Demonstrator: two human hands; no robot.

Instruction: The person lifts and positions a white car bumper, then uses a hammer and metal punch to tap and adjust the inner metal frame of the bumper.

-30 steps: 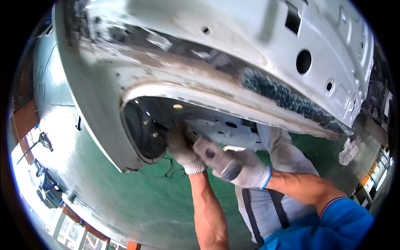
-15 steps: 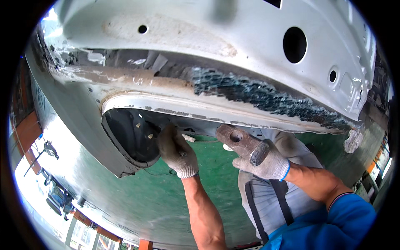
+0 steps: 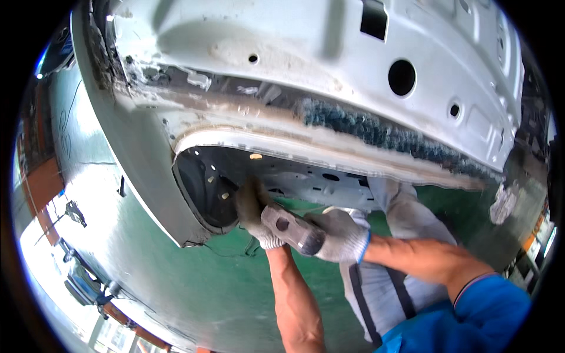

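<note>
My right hand [image 3: 341, 235], in a pale knitted glove, is closed on a hammer whose handle it hides. The hammer's heavy, worn steel head [image 3: 292, 229] overlaps the back of my left hand [image 3: 252, 212] in view; whether they touch I cannot tell. That left hand, also gloved and slightly blurred, is curled at the lower edge of a white vehicle body panel [image 3: 329, 144]. What sits in its fingers is hidden. Just left of it, the panel's rounded opening [image 3: 203, 188] shows a dark inner surface with small pale plugs.
A ragged strip of dark, crumbly material [image 3: 376, 132] runs along the panel's seam. Above it rises a white metal wall [image 3: 329, 53] with holes. The green floor [image 3: 223, 288] lies below, a thin dark cable [image 3: 226, 254] hangs near the opening, and crumpled pale material [image 3: 502, 205] is at right.
My right hand has swung the hammer leftward, from beside my left hand to in front of it. The panel sits farther right in view; my left hand stays near the opening.
</note>
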